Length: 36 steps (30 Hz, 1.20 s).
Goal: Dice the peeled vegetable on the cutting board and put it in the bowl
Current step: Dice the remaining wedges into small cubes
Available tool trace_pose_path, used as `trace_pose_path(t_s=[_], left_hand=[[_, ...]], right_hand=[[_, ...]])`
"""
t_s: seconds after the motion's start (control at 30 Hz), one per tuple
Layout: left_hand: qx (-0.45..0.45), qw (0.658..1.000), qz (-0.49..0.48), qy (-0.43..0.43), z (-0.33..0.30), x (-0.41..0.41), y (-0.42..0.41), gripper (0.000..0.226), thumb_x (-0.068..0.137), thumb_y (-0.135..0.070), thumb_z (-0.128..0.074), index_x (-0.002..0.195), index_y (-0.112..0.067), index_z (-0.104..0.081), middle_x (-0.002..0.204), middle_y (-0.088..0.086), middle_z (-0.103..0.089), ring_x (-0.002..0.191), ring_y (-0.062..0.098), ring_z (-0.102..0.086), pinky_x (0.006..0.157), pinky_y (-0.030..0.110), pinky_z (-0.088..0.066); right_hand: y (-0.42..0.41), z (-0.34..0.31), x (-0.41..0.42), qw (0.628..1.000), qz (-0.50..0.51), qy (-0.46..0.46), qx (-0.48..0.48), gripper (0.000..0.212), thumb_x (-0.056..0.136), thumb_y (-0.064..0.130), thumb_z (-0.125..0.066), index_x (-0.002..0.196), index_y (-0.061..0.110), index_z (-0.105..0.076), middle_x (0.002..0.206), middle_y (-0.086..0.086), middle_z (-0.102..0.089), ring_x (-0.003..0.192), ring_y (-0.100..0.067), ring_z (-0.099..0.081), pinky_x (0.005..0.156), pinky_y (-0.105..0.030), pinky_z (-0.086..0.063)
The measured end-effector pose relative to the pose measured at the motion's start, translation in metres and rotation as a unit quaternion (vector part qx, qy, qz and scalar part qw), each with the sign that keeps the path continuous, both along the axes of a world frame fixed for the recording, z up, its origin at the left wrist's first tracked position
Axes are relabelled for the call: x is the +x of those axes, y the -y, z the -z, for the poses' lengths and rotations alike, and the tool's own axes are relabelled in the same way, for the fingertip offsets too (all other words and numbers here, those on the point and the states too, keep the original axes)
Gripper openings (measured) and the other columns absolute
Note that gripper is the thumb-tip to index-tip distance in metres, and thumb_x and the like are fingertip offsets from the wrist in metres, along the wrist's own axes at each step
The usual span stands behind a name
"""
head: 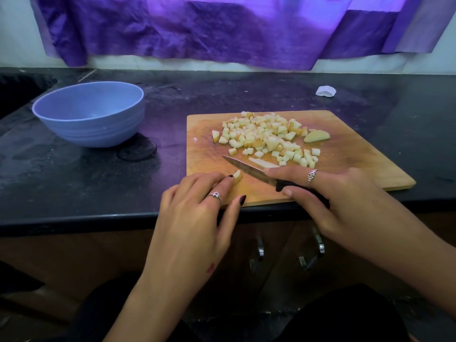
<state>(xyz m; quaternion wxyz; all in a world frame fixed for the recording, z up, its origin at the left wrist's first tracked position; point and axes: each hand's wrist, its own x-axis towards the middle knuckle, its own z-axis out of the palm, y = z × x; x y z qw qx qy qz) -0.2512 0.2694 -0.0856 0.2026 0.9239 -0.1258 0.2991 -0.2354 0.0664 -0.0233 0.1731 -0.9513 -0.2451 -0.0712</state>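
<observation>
While the knife is gripped by its black handle in the right hand, with the fingers curled round the handle and the forefinger laid along the top of the blade, a small pale piece of vegetable is pinned to the cutting board under the fingertips of the left hand. The blade is angled away from the right hand's grip toward the left, its tip lying just beyond the held piece. Just past the blade, on its far side, a thin uncut strip is seen lying flat on the board. Farther from both hands, a heap of diced cubes is spread across the middle of the board, and at the heap's right edge a larger curved slice is left whole. The board is set on a dark countertop, its near edge reaching the counter's front lip beneath the two hands. Well to the left of the left hand, and farther back, a blue bowl is stood upright on the counter; no cubes can be seen inside it. A ring is worn on a finger of each hand. Beyond the board, to the right, a small white scrap is seen on the counter, and purple cloth is hung across the wall behind.
</observation>
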Motion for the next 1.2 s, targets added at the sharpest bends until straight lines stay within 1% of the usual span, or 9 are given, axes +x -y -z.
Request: trace_pose_path(t_s=[0.3, 0.4, 0.5, 0.63, 0.7, 0.8, 0.93, 1.07, 1.2], left_hand=[[-0.003, 1.000, 0.005, 0.009, 0.002, 0.001, -0.003, 0.031, 0.091, -0.032, -0.053, 0.114, -0.017, -0.068, 0.111, -0.008, -0.064, 0.106, 0.012, -0.053, 0.083, 0.028, -0.036], [0.006, 1.000, 0.004, 0.015, 0.002, 0.002, -0.002, 0.031, 0.090, -0.031, -0.055, 0.113, -0.016, -0.069, 0.110, -0.006, -0.065, 0.105, 0.013, -0.053, 0.082, 0.029, -0.037], [0.013, 1.000, 0.001, 0.017, 0.003, 0.001, -0.001, 0.031, 0.089, -0.031, -0.057, 0.113, -0.015, -0.069, 0.110, -0.005, -0.065, 0.104, 0.013, -0.054, 0.082, 0.030, -0.038], [0.035, 0.999, -0.010, 0.007, 0.001, -0.001, 0.000, 0.036, 0.089, -0.035, -0.053, 0.113, -0.014, -0.069, 0.111, -0.004, -0.066, 0.103, 0.015, -0.055, 0.080, 0.034, -0.043], [0.036, 0.999, -0.012, -0.003, -0.001, -0.002, -0.001, 0.039, 0.089, -0.038, -0.050, 0.113, -0.015, -0.069, 0.111, -0.004, -0.066, 0.103, 0.015, -0.056, 0.080, 0.035, -0.045], [0.037, 0.999, -0.007, -0.026, -0.005, -0.004, -0.003, 0.046, 0.089, -0.045, -0.044, 0.117, -0.017, -0.068, 0.114, -0.006, -0.066, 0.105, 0.014, -0.057, 0.081, 0.034, -0.044], [0.034, 0.998, -0.010, -0.042, -0.005, -0.007, -0.003, 0.050, 0.089, -0.048, -0.043, 0.126, -0.019, -0.061, 0.120, -0.007, -0.063, 0.110, 0.012, -0.054, 0.088, 0.032, -0.041], [0.024, 0.999, -0.016, -0.026, 0.001, -0.009, -0.002, 0.048, 0.090, -0.044, -0.045, 0.123, -0.014, -0.064, 0.119, -0.004, -0.064, 0.109, 0.012, -0.055, 0.091, 0.027, -0.038], [0.030, 0.999, -0.019, -0.009, 0.004, -0.008, -0.002, 0.048, 0.090, -0.044, -0.044, 0.118, -0.014, -0.067, 0.118, -0.002, -0.065, 0.108, 0.014, -0.057, 0.090, 0.030, -0.040]], right_hand=[[-0.006, -0.002, 0.009, 0.999, -0.009, -0.037, -0.011, 0.040, 0.088, 0.049, -0.034, 0.125, 0.054, -0.048, 0.067, 0.008, -0.066, 0.050, -0.011, -0.053, 0.047, -0.025, -0.044], [-0.009, -0.006, 0.012, 0.999, -0.015, -0.032, -0.040, 0.039, 0.090, 0.048, -0.034, 0.126, 0.054, -0.046, 0.067, 0.012, -0.059, 0.055, -0.009, -0.052, 0.052, -0.025, -0.043], [-0.013, -0.010, 0.006, 0.995, -0.008, -0.013, -0.102, 0.041, 0.095, 0.049, -0.028, 0.135, 0.059, -0.025, 0.074, 0.015, -0.047, 0.067, -0.007, -0.044, 0.054, -0.022, -0.033], [-0.016, -0.010, -0.003, 0.988, -0.019, 0.006, -0.151, 0.045, 0.097, 0.048, -0.020, 0.141, 0.055, -0.010, 0.100, 0.011, -0.059, 0.084, -0.009, -0.054, 0.070, -0.025, -0.044], [-0.014, -0.007, -0.004, 0.987, -0.010, 0.027, -0.156, 0.045, 0.097, 0.048, -0.020, 0.141, 0.056, -0.011, 0.097, 0.009, -0.060, 0.084, -0.012, -0.057, 0.069, -0.026, -0.047], [-0.005, -0.001, -0.004, 0.992, 0.013, 0.071, -0.104, 0.043, 0.096, 0.049, -0.024, 0.138, 0.057, -0.022, 0.087, 0.009, -0.061, 0.075, -0.014, -0.056, 0.058, -0.026, -0.040], [-0.002, 0.006, -0.004, 0.998, -0.010, 0.059, -0.022, 0.041, 0.094, 0.044, -0.038, 0.134, 0.050, -0.038, 0.068, 0.012, -0.054, 0.058, -0.004, -0.045, 0.050, -0.023, -0.034], [-0.004, 0.010, -0.003, 0.996, -0.019, 0.087, -0.014, 0.024, 0.095, 0.038, -0.048, 0.109, 0.057, -0.048, 0.056, 0.019, -0.043, 0.052, -0.001, -0.041, 0.045, -0.020, -0.027], [-0.007, 0.008, -0.002, 1.000, -0.012, 0.028, -0.001, 0.029, 0.093, 0.041, -0.044, 0.120, 0.045, -0.053, 0.070, 0.015, -0.059, 0.062, -0.006, -0.054, 0.053, -0.027, -0.043]])
